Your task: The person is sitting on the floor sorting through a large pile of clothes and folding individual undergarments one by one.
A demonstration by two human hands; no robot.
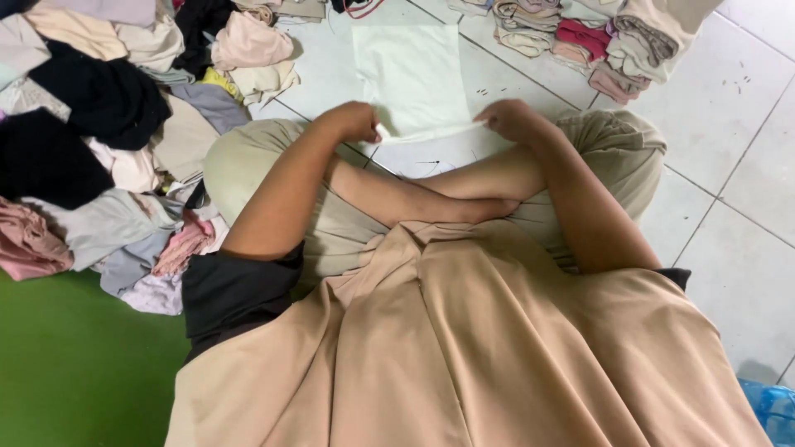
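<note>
A pale cream cloth (411, 74) lies flat on the white tiled floor (729, 149) in front of my crossed legs. My left hand (358, 121) pinches the near left corner of the cloth, fingers closed on its edge. My right hand (511, 120) grips the near right corner in the same way. The near edge of the cloth is stretched between the two hands, just above my shins. A tan garment (464, 348) drapes over my lap and hides my body below.
A big loose heap of clothes (99, 132) in black, pink, beige and grey lies to the left. A stack of folded clothes (596, 41) sits at the top right. A green mat (74, 364) is at lower left, a blue bag (774, 410) at lower right.
</note>
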